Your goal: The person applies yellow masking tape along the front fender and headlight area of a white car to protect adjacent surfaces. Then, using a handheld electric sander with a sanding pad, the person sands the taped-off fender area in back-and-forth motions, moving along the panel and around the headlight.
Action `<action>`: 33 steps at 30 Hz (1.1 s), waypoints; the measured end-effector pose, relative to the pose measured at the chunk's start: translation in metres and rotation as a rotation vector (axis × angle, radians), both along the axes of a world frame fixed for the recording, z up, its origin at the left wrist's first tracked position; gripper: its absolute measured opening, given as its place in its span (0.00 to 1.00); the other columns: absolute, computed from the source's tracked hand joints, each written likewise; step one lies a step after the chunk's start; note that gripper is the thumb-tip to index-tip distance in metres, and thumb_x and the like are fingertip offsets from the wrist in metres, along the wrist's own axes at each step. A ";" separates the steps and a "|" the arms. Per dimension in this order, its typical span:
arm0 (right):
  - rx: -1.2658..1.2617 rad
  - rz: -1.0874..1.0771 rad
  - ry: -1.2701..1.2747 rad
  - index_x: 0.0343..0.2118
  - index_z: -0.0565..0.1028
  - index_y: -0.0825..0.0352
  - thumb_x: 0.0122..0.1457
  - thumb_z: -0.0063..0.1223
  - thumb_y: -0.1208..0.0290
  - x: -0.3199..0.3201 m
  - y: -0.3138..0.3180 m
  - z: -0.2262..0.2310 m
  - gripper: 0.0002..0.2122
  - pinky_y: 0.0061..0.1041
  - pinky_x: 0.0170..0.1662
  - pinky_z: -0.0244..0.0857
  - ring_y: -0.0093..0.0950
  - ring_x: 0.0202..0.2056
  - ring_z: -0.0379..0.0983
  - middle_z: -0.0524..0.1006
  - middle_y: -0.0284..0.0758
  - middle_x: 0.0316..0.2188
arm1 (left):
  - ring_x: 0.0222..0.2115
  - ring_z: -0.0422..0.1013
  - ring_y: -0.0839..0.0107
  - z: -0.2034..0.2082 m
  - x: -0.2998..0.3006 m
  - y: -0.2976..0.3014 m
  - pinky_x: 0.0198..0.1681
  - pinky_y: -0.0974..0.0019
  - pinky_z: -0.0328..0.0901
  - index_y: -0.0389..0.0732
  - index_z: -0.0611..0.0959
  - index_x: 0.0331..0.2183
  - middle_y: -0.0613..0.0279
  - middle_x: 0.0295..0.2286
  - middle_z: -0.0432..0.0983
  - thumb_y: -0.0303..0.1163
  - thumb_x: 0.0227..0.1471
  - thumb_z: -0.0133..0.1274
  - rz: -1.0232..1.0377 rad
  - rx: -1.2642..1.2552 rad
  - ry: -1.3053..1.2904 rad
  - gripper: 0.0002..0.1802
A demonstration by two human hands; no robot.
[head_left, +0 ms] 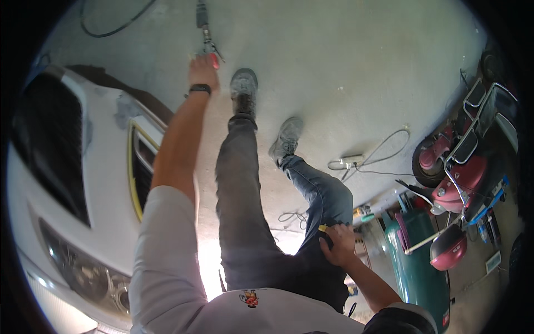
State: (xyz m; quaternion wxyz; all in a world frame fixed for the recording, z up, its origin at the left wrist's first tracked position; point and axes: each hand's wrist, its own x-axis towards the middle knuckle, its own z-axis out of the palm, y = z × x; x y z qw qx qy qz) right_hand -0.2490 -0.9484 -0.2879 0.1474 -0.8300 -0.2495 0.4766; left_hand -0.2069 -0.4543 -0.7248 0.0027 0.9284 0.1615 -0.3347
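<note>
My left arm stretches far forward over the floor, a dark band on its wrist. My left hand [204, 71] is closed and slightly blurred, with its fingers mostly hidden. A red part [214, 60] shows at its edge, beside a metal fitting [207, 39] with a thin lever, below a dark grey sleeve-like piece [201, 15]. What the fingers grip I cannot make out. Against my right thigh, my right hand [340, 244] is closed round a small black object [326, 238] with a yellow end [322, 228].
On the left stands a white car front [103, 167] with a headlight [83, 273] and yellow tape [133, 183] round an opening. A black hose [119, 30] curves at upper left. To the right lie a power strip [351, 162] with its cable, a green tank [423, 267] and a red scooter [467, 181].
</note>
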 end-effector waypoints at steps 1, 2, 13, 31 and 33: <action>-0.020 -0.022 0.006 0.43 0.81 0.63 0.51 0.66 0.66 0.001 0.000 -0.004 0.16 0.41 0.40 0.61 0.40 0.34 0.73 0.77 0.37 0.31 | 0.65 0.62 0.52 -0.015 -0.002 0.011 0.72 0.49 0.50 0.36 0.71 0.61 0.49 0.60 0.70 0.40 0.48 0.64 -0.148 0.144 0.027 0.41; -0.018 -0.043 -0.002 0.43 0.81 0.63 0.50 0.65 0.67 0.003 0.000 -0.007 0.16 0.41 0.39 0.61 0.40 0.33 0.73 0.77 0.36 0.30 | 0.64 0.63 0.54 -0.028 -0.002 0.021 0.72 0.50 0.51 0.37 0.72 0.59 0.51 0.58 0.72 0.41 0.48 0.65 -0.124 0.125 -0.001 0.40; 0.037 0.075 0.065 0.45 0.79 0.64 0.51 0.65 0.70 0.030 0.027 -0.004 0.17 0.39 0.36 0.61 0.37 0.30 0.73 0.76 0.34 0.27 | 0.48 0.76 0.49 0.030 0.009 0.007 0.54 0.51 0.70 0.41 0.83 0.42 0.51 0.43 0.82 0.33 0.28 0.72 0.146 -0.271 0.056 0.32; 0.705 0.226 0.393 0.60 0.72 0.61 0.35 0.83 0.72 0.071 0.117 0.261 0.44 0.32 0.59 0.68 0.33 0.54 0.76 0.76 0.36 0.55 | 0.37 0.78 0.71 0.659 -0.160 -0.193 0.44 0.66 0.72 0.28 0.83 0.49 0.58 0.38 0.84 0.59 0.62 0.56 0.852 -1.863 -0.136 0.38; 0.681 0.043 0.631 0.61 0.71 0.65 0.35 0.81 0.78 0.048 0.107 0.290 0.44 0.29 0.61 0.66 0.26 0.54 0.74 0.77 0.32 0.53 | 0.44 0.80 0.67 0.704 -0.195 -0.215 0.53 0.64 0.73 0.31 0.79 0.57 0.57 0.47 0.83 0.57 0.70 0.45 1.053 -1.995 -0.210 0.36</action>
